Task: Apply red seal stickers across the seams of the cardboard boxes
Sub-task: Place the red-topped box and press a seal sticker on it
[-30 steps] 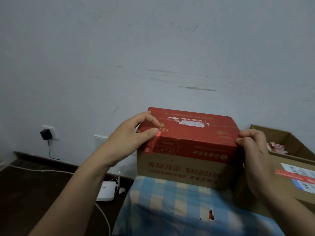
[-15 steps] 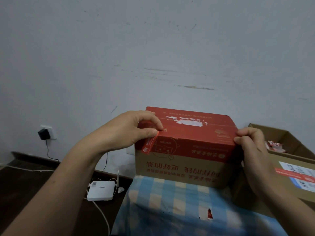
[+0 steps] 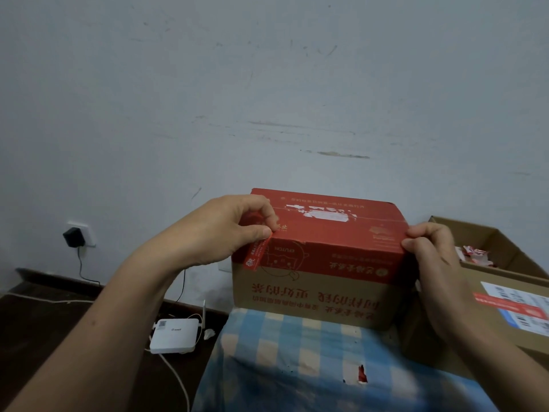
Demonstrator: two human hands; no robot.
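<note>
My left grip (image 3: 225, 230) has lowered, pinching the sticker (image 3: 257, 254) onto the box (image 3: 335, 233) edge; my right grip (image 3: 430, 257) holds the corner; sticker tail not yet pressed

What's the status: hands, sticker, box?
Left hand pinches sticker at left top corner of box; strip runs down the front. Right hand grips right edge. Nothing else on top.
</note>
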